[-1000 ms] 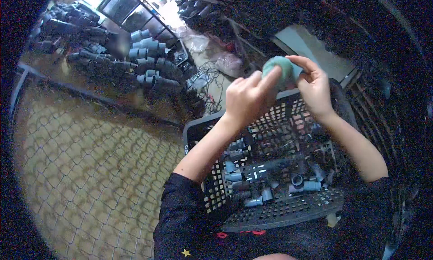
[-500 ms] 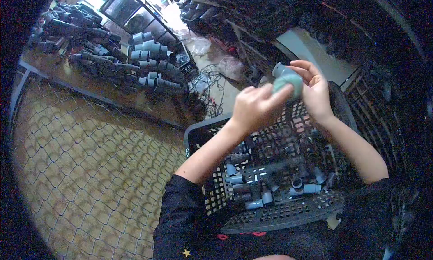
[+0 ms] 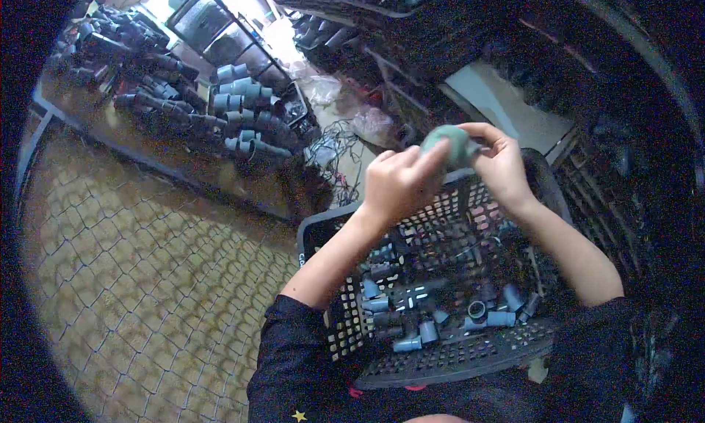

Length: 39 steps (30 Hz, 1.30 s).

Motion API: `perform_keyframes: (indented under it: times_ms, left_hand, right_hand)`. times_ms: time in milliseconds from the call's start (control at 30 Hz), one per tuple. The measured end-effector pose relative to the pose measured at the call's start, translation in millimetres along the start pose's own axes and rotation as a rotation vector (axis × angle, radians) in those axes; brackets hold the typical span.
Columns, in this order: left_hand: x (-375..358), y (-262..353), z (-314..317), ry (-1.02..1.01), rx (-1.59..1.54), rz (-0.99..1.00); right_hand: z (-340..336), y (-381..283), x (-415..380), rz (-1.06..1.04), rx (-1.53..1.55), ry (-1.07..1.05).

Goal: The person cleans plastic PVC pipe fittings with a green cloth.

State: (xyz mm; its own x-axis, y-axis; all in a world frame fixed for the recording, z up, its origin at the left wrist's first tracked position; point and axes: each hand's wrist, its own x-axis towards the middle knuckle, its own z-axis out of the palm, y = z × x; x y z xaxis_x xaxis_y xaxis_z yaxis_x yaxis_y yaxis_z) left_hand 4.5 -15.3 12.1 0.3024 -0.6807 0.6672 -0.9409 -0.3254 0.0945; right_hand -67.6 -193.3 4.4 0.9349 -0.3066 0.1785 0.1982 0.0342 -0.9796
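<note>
Above a black plastic crate [image 3: 329, 217], my two hands meet around a blurred, rounded green piece [image 3: 445, 145] that looks like a cloth or pad. My left hand [image 3: 400, 179] is closed, its fingers pressed against the green piece from the left. From the other side my right hand [image 3: 503, 162] pinches a grey pipe fitting [image 3: 476, 151], mostly hidden behind the green piece and the fingers. Several loose grey pipe fittings [image 3: 501, 319] lie in the bottom of the crate, some on their sides, one with its round opening facing up.
Wire mesh [image 3: 147, 291] spans the left side. Behind it, stacked grey pipe fittings [image 3: 242, 100] stand on a brown surface. Tangled wires [image 3: 345, 147] and clear plastic bags [image 3: 374, 123] lie beyond the crate. Dark racks [image 3: 602, 195] line the right.
Both hands have moved slightly down and left with the fitting and the green piece. The fitting's grey end, visible above the green piece before, is now largely covered.
</note>
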Motion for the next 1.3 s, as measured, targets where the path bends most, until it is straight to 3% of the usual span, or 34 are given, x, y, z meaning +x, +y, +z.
perform_keyframes:
  times_ms: [33, 133, 200, 233, 267, 300, 400, 467, 500, 533, 600, 700, 800, 867, 933, 1000, 1067, 1167, 1200, 1267, 1300]
  left_hand:
    - [-2, -5, 3, 0.027, -0.02, -0.072]
    - [-3, 8, 0, -0.02, -0.025, -0.036]
    - [-1, 23, -6, -0.084, -0.009, 0.067]
    - [4, 25, -8, -0.001, 0.071, 0.179]
    - [7, 22, -10, 0.022, 0.079, 0.122]
    - [8, 17, -9, 0.04, 0.089, 0.064]
    - [5, 4, -4, 0.055, 0.053, -0.055]
    - [1, 15, -3, 0.041, 0.058, 0.018]
    - [-3, 19, 1, 0.028, 0.015, 0.071]
    - [3, 26, -7, -0.039, 0.037, 0.173]
    - [4, 24, -7, 0.008, 0.072, 0.227]
    - [3, 15, -1, 0.037, 0.074, 0.012]
    - [-3, 21, 3, -0.016, 0.085, 0.069]
    - [0, 31, 6, 0.021, 0.028, 0.18]
    - [6, 27, -4, -0.026, 0.117, 0.127]
    - [8, 16, 1, 0.028, 0.121, -0.048]
    - [4, 16, 2, 0.008, 0.112, -0.066]
    - [2, 32, 0, -0.036, 0.063, 0.139]
    - [3, 35, -4, -0.061, 0.105, 0.113]
    - [10, 33, -11, -0.094, 0.196, 0.069]
    - [12, 30, -10, -0.025, 0.154, 0.009]
  right_hand:
    - [1, -3, 0, 0.021, 0.0, -0.001]
    - [0, -11, -3, 0.005, 0.071, -0.008]
    - [-2, 9, 6, -0.095, 0.06, -0.01]
    - [0, 10, 7, -0.061, 0.133, -0.001]
    - [4, 8, 3, -0.024, 0.215, 0.005]
    - [1, 4, 1, -0.078, 0.023, -0.017]
    - [0, -6, -2, 0.027, 0.076, -0.008]
    - [1, 3, 2, -0.061, 0.127, 0.0]
    - [-2, 6, 3, -0.147, -0.01, -0.037]
    - [-3, -5, -1, -0.013, 0.058, -0.085]
    - [-3, -2, -1, -0.04, 0.037, -0.164]
    - [-4, -15, -3, 0.167, 0.078, -0.19]
    - [-6, 18, 5, -0.147, -0.11, -0.069]
    - [-5, 8, 1, -0.144, -0.086, -0.123]
    - [-2, 8, 3, -0.18, -0.098, -0.103]
    - [-2, 10, 6, -0.07, 0.012, -0.088]
    - [-4, 0, 3, -0.028, -0.123, -0.116]
    - [1, 0, -1, -0.158, -0.216, -0.013]
    - [-2, 1, -3, -0.244, -0.319, -0.003]
    - [-5, 1, 1, -0.017, -0.073, -0.082]
    - [-6, 10, 6, -0.048, 0.004, -0.077]
